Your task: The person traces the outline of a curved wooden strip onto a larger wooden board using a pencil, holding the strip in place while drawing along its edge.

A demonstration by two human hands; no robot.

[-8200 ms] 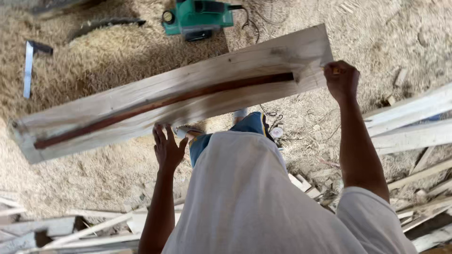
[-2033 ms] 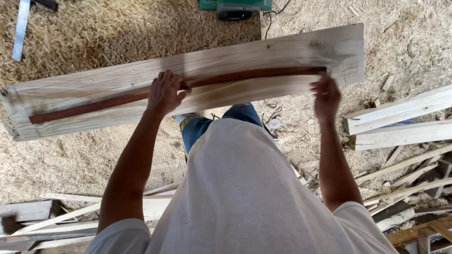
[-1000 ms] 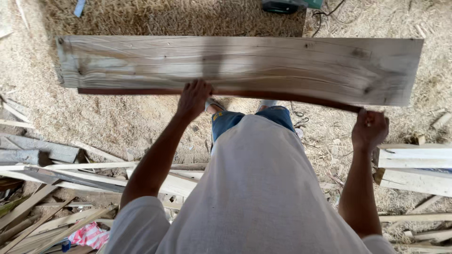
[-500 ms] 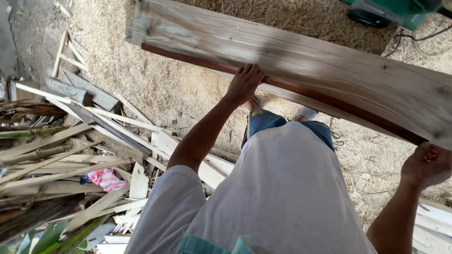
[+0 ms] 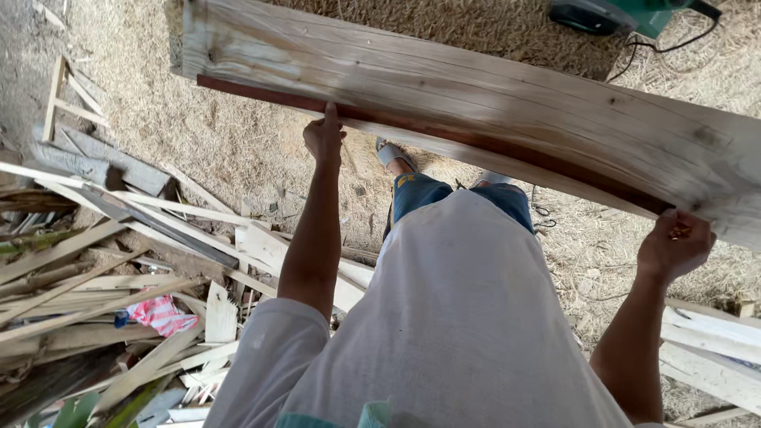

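I hold a long pale wooden plank (image 5: 476,111) with a dark red-brown lower edge, level in front of me above a floor of wood shavings. My left hand (image 5: 323,139) grips its lower edge near the left third. Under the plank's right part, my right hand (image 5: 674,244) holds the edge from below. The plank runs from upper left down to the right and out of view there.
A heap of offcuts and thin slats (image 5: 103,277) lies at my left, with a red-and-white cloth (image 5: 158,315) in it. A green power tool (image 5: 614,14) with a black cable sits at the top right. Pale boards (image 5: 713,349) lie at the lower right.
I have turned left with the plank; the scrap heap has come into view. The plank, flipped broad face up a second ago, now slopes down to the right. Both hands stay on it.
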